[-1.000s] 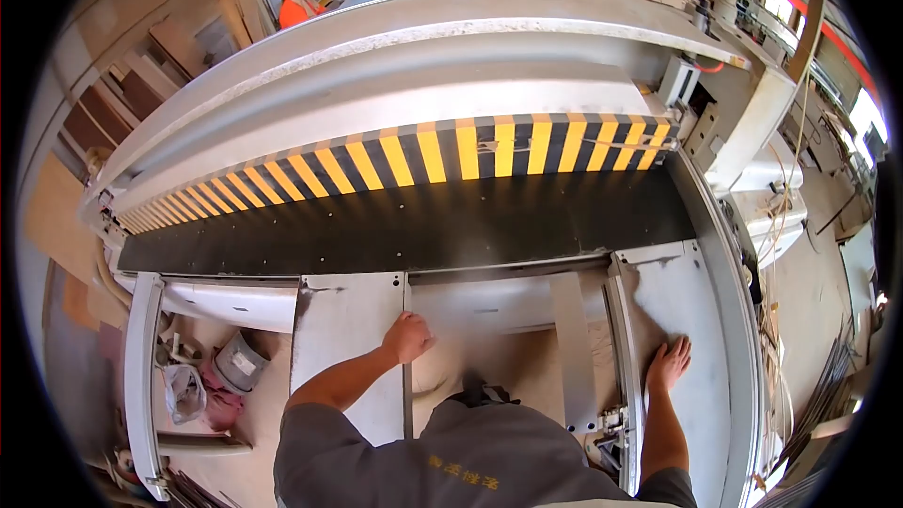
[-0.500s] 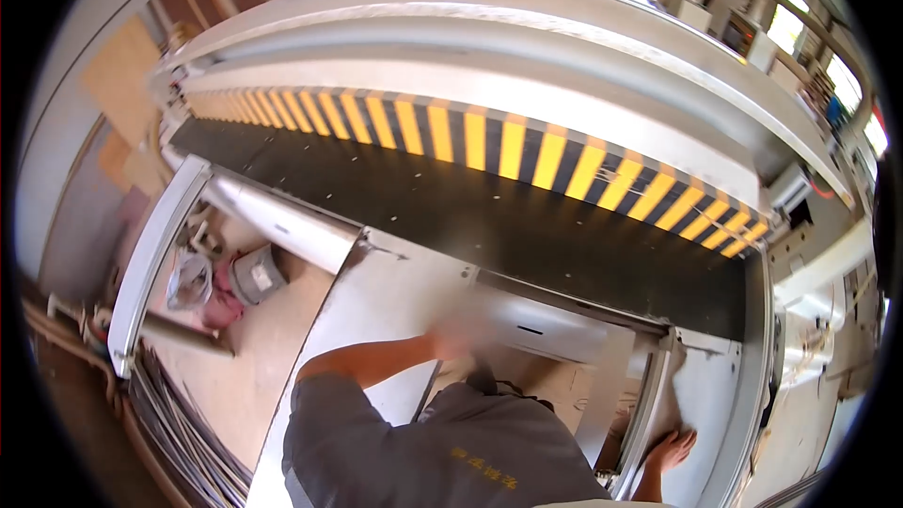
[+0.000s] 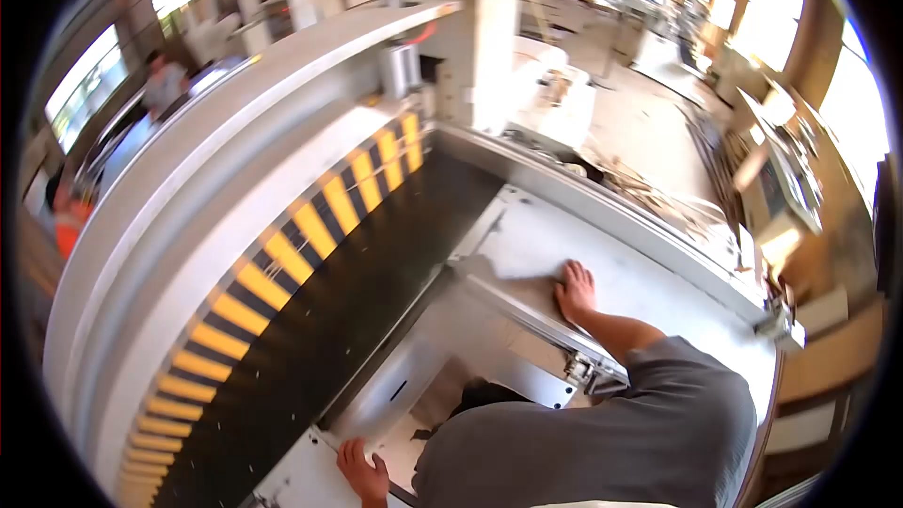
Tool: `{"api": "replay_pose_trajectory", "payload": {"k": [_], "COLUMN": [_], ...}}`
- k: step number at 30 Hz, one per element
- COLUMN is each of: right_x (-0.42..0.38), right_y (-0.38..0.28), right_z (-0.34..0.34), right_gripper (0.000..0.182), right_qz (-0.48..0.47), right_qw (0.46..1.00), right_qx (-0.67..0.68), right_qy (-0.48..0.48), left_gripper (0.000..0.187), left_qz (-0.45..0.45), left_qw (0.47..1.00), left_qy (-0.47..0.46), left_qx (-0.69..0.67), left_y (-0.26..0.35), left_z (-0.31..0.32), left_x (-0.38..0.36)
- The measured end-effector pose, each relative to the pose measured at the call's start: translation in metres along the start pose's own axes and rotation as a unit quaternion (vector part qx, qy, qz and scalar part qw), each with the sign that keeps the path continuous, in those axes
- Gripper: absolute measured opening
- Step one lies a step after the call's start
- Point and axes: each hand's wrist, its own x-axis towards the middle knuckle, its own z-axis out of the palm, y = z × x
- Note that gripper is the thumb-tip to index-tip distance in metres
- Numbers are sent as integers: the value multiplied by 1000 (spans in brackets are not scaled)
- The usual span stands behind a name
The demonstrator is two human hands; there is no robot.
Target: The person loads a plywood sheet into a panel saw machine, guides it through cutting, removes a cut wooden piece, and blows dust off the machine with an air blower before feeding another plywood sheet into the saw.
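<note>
My right hand (image 3: 575,293) lies palm down on the pale right table panel (image 3: 630,273), fingers stretched out and holding nothing. Lower in the view, my left hand (image 3: 365,472) is at the edge of the left table panel (image 3: 299,470). Its fingers are apart and nothing is in them. Between the two panels is an open gap, where my body in a grey shirt (image 3: 583,442) stands. Ahead runs the long black bed (image 3: 310,339) of a large machine, beneath a beam with a yellow and black striped guard (image 3: 310,230).
A raised metal side rail (image 3: 640,212) borders the right panel. A metal bracket (image 3: 588,372) sits at the gap's side. Long strips (image 3: 658,198) lie on the floor beyond the rail. Two people, one in grey (image 3: 165,80), are behind the machine.
My view has swung to the right, bringing in the machine's right end and the workshop behind it. My left hand, blurred before, now shows clearly; my right hand is still on the right panel.
</note>
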Motion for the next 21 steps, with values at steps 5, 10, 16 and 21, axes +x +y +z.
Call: {"api": "replay_pose_trajectory", "payload": {"k": [5, 10, 16, 21], "right_x": [1, 5, 14, 10], "right_y": [1, 16, 25, 6], "right_z": [-3, 18, 32, 8], "right_gripper": [66, 66, 62, 66], "right_qz": [0, -25, 9, 20], "right_qw": [1000, 999, 999, 998], "right_qx": [29, 20, -20, 5], "right_qy": [10, 9, -32, -64], "left_gripper": [51, 49, 50, 42], "left_qz": [7, 20, -6, 56], "left_qw": [1000, 1000, 999, 997], "left_qy": [-21, -19, -31, -3], "left_qx": [-3, 5, 7, 56], "left_y": [14, 7, 1, -10], "left_z": [-6, -8, -17, -5], "left_x": [10, 16, 12, 10]}}
